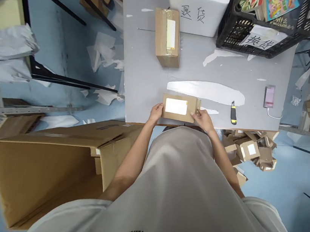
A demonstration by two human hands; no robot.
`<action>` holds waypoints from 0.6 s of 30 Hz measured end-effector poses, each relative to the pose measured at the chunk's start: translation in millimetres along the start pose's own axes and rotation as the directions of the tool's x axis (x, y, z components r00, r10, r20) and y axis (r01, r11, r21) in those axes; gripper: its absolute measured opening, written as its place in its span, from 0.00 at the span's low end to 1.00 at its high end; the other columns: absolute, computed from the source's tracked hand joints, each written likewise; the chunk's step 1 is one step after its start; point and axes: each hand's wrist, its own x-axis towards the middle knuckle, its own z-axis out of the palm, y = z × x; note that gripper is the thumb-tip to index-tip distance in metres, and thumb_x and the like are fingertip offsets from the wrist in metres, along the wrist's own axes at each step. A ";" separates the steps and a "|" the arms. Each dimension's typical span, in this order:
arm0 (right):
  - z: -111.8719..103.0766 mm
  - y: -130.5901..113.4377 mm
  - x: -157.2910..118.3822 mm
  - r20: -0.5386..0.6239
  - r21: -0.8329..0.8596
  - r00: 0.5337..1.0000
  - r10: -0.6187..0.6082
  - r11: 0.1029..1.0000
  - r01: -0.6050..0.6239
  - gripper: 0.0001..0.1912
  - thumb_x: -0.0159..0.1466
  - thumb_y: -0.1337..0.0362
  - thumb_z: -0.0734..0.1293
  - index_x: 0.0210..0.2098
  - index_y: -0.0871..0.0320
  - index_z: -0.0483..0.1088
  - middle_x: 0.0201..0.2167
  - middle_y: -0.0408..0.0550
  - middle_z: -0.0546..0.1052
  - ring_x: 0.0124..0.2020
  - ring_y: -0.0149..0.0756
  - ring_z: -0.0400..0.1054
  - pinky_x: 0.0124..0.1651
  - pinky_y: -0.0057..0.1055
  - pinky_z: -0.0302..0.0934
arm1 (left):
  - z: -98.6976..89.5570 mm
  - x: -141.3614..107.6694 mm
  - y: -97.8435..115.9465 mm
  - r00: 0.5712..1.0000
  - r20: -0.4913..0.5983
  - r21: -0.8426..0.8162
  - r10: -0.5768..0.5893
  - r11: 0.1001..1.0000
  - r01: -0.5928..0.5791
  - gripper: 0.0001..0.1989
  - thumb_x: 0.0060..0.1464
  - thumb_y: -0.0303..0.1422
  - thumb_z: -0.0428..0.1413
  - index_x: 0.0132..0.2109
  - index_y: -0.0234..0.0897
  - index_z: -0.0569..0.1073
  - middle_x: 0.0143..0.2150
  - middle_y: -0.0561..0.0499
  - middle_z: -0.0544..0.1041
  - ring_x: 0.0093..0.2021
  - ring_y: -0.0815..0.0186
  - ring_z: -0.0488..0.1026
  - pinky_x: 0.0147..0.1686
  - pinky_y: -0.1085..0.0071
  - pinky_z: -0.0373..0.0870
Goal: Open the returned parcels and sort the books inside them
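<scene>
A small cardboard box (189, 115) with a white label (176, 106) on top lies at the table's near edge, right in front of my body. My left hand (156, 113) grips its left end, fingers closed along the side. At the opposite end, my right hand (202, 119) pinches the box near a flap that sticks out a little. To the right of that hand lies a box cutter (233, 113) with a black and yellow handle. Farther back stands a second, taped cardboard box (168, 38) with a label.
A white foam box (195, 14) and a black plastic crate (239, 36) holding books stand at the table's back. A phone (269, 96) with a cable lies right. A large open carton (54, 144) is at left below; several small boxes (250, 149) lie heaped at right.
</scene>
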 end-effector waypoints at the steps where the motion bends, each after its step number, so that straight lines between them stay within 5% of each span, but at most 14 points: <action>1: -4.1 15.5 5.8 0.005 0.041 1.000 0.028 0.999 -0.028 0.31 0.78 0.40 0.68 0.61 0.61 0.81 0.58 0.62 0.83 0.55 0.51 0.81 0.65 0.46 0.74 | 7.2 -4.0 3.5 1.000 -0.007 0.000 -0.005 1.000 0.005 0.20 0.66 0.42 0.56 0.54 0.37 0.85 0.56 0.42 0.88 0.59 0.53 0.82 0.61 0.61 0.79; 4: -9.6 49.8 21.9 0.060 0.208 0.993 0.101 0.972 -0.111 0.32 0.75 0.38 0.71 0.57 0.61 0.83 0.60 0.64 0.85 0.56 0.52 0.82 0.67 0.47 0.74 | 27.2 -11.8 15.9 1.000 -0.019 0.012 -0.010 1.000 0.010 0.16 0.65 0.38 0.60 0.54 0.36 0.85 0.58 0.41 0.88 0.61 0.51 0.81 0.66 0.58 0.77; 8: -8.1 63.0 38.1 0.088 0.464 0.985 0.146 0.869 -0.171 0.37 0.70 0.31 0.71 0.57 0.59 0.82 0.65 0.62 0.85 0.64 0.54 0.80 0.68 0.49 0.75 | 40.1 -12.6 38.8 0.998 -0.063 0.015 0.015 1.000 -0.014 0.22 0.64 0.34 0.63 0.63 0.34 0.83 0.66 0.39 0.85 0.66 0.47 0.79 0.72 0.53 0.73; 13: -21.0 57.5 36.3 0.162 0.648 0.987 0.001 0.754 -0.107 0.44 0.66 0.23 0.70 0.57 0.57 0.83 0.64 0.57 0.86 0.67 0.54 0.79 0.71 0.50 0.75 | 31.2 -23.0 66.9 0.979 -0.192 0.017 0.072 0.997 -0.070 0.28 0.71 0.45 0.63 0.70 0.32 0.80 0.68 0.35 0.83 0.71 0.45 0.77 0.76 0.52 0.69; 18: -39.9 62.7 17.3 0.023 0.634 0.999 -0.027 0.773 0.006 0.44 0.66 0.22 0.69 0.58 0.54 0.81 0.66 0.58 0.85 0.65 0.53 0.81 0.69 0.51 0.76 | 22.8 -50.2 67.0 0.959 -0.217 0.001 0.182 0.983 -0.186 0.25 0.73 0.48 0.63 0.65 0.36 0.83 0.66 0.40 0.84 0.70 0.49 0.77 0.73 0.57 0.72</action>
